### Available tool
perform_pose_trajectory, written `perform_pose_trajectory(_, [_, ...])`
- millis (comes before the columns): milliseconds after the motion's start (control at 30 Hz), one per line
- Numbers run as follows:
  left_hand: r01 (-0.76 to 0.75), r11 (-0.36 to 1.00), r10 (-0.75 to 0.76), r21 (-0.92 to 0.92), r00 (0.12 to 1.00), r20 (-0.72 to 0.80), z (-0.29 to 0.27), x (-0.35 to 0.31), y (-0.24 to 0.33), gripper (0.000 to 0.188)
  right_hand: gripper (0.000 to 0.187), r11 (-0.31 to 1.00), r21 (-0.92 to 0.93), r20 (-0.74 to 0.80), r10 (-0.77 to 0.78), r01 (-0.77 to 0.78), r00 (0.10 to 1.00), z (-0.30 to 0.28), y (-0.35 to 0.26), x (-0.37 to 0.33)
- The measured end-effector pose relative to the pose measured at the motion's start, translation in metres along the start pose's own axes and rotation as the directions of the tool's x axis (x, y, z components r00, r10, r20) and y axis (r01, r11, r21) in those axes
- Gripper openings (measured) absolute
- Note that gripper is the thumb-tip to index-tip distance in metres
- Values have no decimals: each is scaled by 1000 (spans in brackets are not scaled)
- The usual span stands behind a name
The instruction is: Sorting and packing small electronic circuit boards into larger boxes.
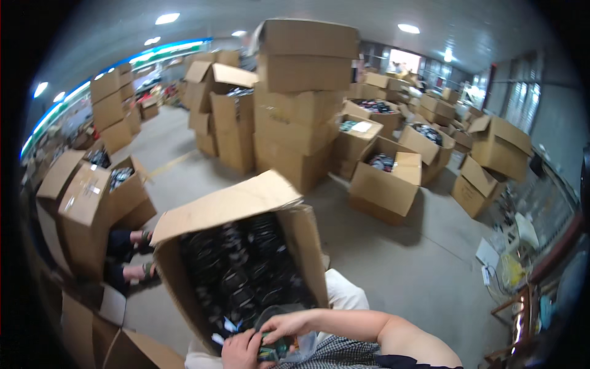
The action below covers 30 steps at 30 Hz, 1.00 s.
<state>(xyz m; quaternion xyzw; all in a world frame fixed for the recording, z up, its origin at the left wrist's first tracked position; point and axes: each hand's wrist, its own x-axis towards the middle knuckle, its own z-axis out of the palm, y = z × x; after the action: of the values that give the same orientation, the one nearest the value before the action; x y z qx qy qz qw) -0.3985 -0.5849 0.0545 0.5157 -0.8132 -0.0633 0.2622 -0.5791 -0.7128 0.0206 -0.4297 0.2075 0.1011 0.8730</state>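
A large open cardboard box [230, 206] stands tilted in front of me, filled with rows of black items in dark, glossy wrapping [239, 264]. At its near edge, a clear plastic container or bag [304, 347] rests by my lap with small green and orange pieces in it. My right hand [286, 325] reaches over its rim, fingers bent round a small green piece. Close beside it, my left hand [241, 349] has its fingers curled at the container's left side; what they hold is hidden. White and blue tags [230, 325] show just above the left hand.
Tall stacked boxes [301, 117] stand ahead. Open filled boxes [387, 178] are on the right, more [92, 197] on the left. Another person's feet [144, 270] show by the left boxes. A wooden chair or frame [519, 313] and clutter line the right wall.
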Motion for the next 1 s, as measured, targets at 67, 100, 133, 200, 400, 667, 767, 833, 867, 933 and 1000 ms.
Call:
perform_pose_trajectory(67, [12, 998, -14, -54, 999, -40, 9, -16, -3, 69, 37, 985, 173, 8, -2, 1, 1000, 8, 21, -3])
perform_pose_trajectory(100, [11, 998, -19, -68, 993, -116, 11, -22, -1, 71, 33, 971, 236, 0, -38, 37, 999, 10, 28, -5])
perform_pose_trajectory(133, [84, 985, -109, -152, 981, -161, 14, -29, 2, 74, 44, 998, 10, -101, -61, 62, 993, 1, 41, -2])
perform_pose_trajectory(200, [423, 576, -547, -699, 835, 55, 4, -37, 16, 71, 41, 938, -305, -67, -194, 165, 979, -2, 53, 0])
perform_pose_trajectory(400, [398, 105, -739, -912, 644, 196, 1, -41, -9, 54, 39, 102, -975, 134, -434, 196, 891, 61, -4, -31])
perform_pose_trajectory(667, [545, -540, -249, -642, 625, 740, 15, -55, 0, 75, 28, 23, -881, 359, -618, 473, 700, 69, -24, -21])
perform_pose_trajectory(767, [508, -764, -3, -398, 614, 789, 16, -66, 11, 90, 31, -58, -890, 364, -686, 452, 629, 64, -17, -8])
perform_pose_trajectory(833, [519, -712, -16, -472, 661, 751, 19, -60, 13, 95, 35, -116, -916, 332, -753, 383, 568, 65, -21, -7])
perform_pose_trajectory(867, [536, -651, 75, -538, 750, 658, 28, -58, 8, 88, 38, 78, -900, 231, -749, 429, 621, 56, -11, -1])
perform_pose_trajectory(933, [560, -569, 150, -601, 790, 595, 33, -59, 2, 85, 46, 498, -739, 87, -597, 454, 798, 51, -2, 6])
perform_pose_trajectory(1000, [581, -609, 68, -539, 715, 695, 33, -66, -6, 68, 51, 515, -713, 64, -626, 475, 777, 50, 6, 9])
